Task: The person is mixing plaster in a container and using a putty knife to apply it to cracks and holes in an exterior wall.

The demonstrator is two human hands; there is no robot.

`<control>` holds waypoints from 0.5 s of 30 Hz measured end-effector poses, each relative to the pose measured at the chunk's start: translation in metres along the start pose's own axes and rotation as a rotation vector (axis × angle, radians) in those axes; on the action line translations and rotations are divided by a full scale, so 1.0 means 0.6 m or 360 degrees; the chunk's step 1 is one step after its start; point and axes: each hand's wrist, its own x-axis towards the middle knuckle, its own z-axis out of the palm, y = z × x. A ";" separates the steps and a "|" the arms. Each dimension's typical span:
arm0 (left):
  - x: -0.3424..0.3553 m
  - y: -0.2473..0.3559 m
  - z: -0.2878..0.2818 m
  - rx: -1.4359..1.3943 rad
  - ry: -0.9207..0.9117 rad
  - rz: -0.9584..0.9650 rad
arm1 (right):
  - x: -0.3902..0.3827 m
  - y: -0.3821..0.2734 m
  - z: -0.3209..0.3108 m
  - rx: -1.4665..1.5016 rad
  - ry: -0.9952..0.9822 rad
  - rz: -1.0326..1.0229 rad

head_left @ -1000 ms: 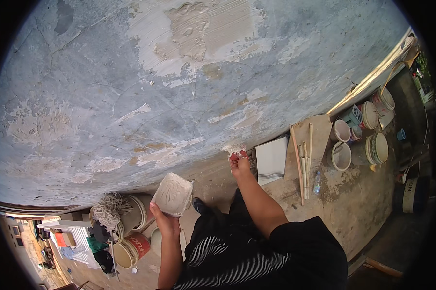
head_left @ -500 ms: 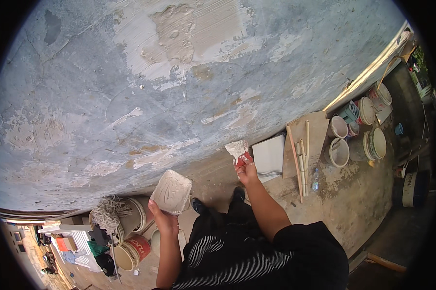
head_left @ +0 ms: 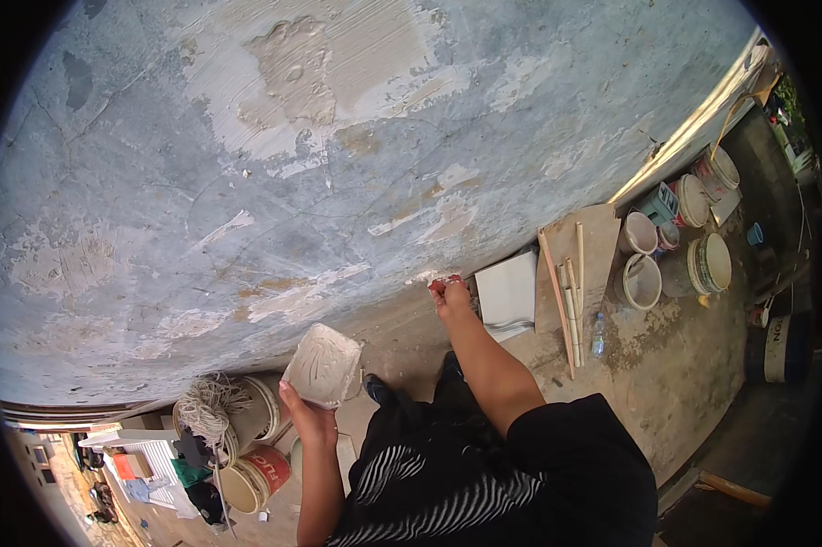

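My left hand [head_left: 311, 418] grips the near edge of a pale, putty-smeared rectangular board [head_left: 323, 365], its thumb lying along the side. In my right hand [head_left: 452, 299] is a putty knife [head_left: 436, 285] with a red handle, its blade coated in whitish paste and seen nearly edge-on. The knife is close to the foot of the blue-grey wall [head_left: 274, 219]; whether it touches the wall I cannot tell. A thick, rough patch of beige putty [head_left: 294, 71] covers the upper part of that wall.
White panels [head_left: 508, 292], a brown board [head_left: 566, 264] and thin poles [head_left: 571, 301] lean or lie right of my feet. Beyond them stand several buckets [head_left: 642, 283] and a plastic bottle [head_left: 598, 335]. To the left are a stringy mop head [head_left: 212, 408] and a red-labelled bucket [head_left: 256, 479].
My right hand has moved up and slightly left toward the wall, turning the putty knife so its blade face no longer shows. The left hand and board stay nearly in place.
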 end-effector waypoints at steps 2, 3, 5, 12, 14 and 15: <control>-0.002 0.000 0.003 -0.0009 -0.0004 0.0014 | -0.011 -0.003 0.006 0.0088 -0.0014 -0.0035; -0.001 0.000 0.006 0.0006 0.0009 0.0018 | -0.017 -0.006 0.007 0.0158 -0.0038 -0.0024; -0.003 0.001 0.007 0.0029 0.0020 0.0015 | -0.031 -0.012 0.011 0.0235 -0.0054 -0.0012; -0.006 -0.001 0.033 0.0005 -0.0056 -0.0024 | -0.064 -0.054 -0.016 0.0346 -0.0288 -0.0037; -0.010 0.002 0.040 0.0017 -0.0049 -0.0012 | -0.070 -0.058 -0.051 0.0375 -0.0401 -0.0040; -0.009 0.000 0.039 0.0005 -0.0057 -0.0007 | -0.069 -0.066 -0.074 0.0334 -0.0424 -0.0020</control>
